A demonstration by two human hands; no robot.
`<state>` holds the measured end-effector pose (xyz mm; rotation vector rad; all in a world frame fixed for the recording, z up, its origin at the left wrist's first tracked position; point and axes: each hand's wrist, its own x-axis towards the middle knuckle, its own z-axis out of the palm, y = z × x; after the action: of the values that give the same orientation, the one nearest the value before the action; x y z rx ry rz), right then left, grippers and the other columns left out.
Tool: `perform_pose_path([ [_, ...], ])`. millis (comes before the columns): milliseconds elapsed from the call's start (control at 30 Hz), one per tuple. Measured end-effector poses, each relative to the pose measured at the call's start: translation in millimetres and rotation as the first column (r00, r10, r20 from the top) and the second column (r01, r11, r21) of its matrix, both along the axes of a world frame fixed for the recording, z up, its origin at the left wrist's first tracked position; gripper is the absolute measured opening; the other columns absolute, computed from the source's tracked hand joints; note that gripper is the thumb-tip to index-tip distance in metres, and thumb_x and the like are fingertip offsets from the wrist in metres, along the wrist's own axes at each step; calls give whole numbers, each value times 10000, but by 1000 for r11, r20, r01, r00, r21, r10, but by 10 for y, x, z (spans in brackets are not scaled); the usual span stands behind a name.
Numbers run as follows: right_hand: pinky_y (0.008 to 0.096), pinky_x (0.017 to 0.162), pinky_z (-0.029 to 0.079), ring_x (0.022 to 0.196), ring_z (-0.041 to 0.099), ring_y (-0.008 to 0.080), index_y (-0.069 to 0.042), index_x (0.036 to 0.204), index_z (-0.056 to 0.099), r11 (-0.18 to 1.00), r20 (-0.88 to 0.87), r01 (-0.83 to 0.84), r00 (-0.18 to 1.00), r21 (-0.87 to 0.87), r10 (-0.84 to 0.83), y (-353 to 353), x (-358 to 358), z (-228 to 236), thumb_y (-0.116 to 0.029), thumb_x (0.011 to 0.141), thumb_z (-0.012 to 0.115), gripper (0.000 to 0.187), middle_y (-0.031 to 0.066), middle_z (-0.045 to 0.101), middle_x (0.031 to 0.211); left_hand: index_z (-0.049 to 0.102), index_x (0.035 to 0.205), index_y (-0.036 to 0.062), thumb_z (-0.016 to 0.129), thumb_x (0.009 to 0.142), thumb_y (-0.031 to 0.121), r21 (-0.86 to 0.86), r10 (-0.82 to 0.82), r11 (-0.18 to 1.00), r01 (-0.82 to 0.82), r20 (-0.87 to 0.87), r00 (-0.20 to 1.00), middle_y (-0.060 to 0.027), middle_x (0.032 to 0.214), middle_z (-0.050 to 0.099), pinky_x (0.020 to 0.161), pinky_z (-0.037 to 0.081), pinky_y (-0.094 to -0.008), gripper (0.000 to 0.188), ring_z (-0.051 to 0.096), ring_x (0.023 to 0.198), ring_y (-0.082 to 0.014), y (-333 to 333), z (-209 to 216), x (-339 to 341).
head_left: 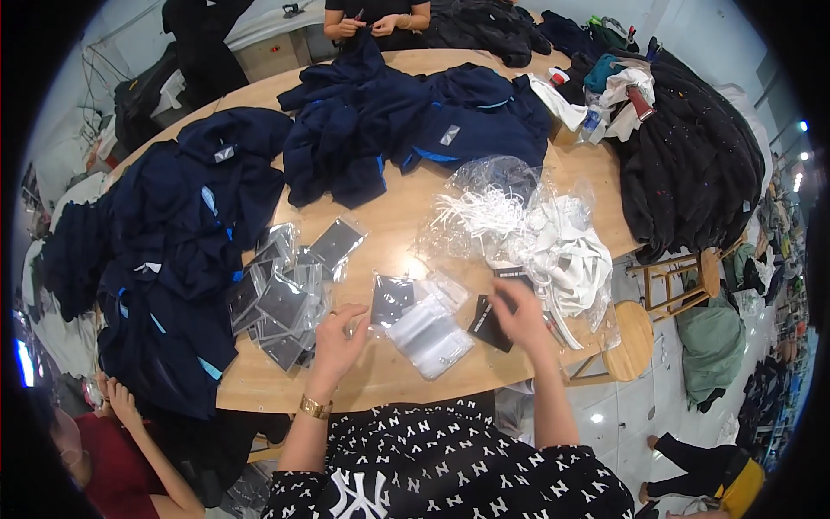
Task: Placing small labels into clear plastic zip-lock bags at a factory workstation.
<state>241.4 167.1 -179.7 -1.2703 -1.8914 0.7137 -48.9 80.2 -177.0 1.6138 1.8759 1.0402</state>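
My left hand (339,342) lies between a pile of black cards in clear plastic sleeves (284,298) and one sleeved black card (393,297). Its thumb and forefinger are apart with nothing between them. A stack of empty clear plastic sleeves (430,336) rests in front of me, overlapping that card. Over the right side, my right hand (524,322) hovers with bent, parted fingers beside a black hang tag (491,325). I see nothing held in it. Its fingertips are near another black tag (510,273) at the edge of the white cords.
White strings (484,212) and white cords (575,264) lie in clear plastic at the right. Navy garments (346,130) cover the table's far and left parts; black garments (692,156) hang over its right. A person (378,19) stands opposite, another (121,450) sits lower left. Wooden stools (629,342) stand right.
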Motion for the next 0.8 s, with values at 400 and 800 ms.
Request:
perform_pose_path([
  [400,454,937,313,1152,345,407,-72,1298,348,998,496,-60,868,23,41,-907,-724,-479,-383,635,721,822,263,367,1225,628,926,29,605,776,135,62,-129,990,125,64,990,-143,964,618,822,441,-358,185,567,947,-292,-362,-148,-16],
  [800,328,687,437,808,569,268,-73,1224,423,979,-31,163,985,-123,-168,-712,-677,-514,-24,729,618,534,159,572,862,616,949,29,600,767,145,88,-270,962,259,140,953,-145,939,607,801,442,-359,216,557,905,-298,-195,-333,354],
])
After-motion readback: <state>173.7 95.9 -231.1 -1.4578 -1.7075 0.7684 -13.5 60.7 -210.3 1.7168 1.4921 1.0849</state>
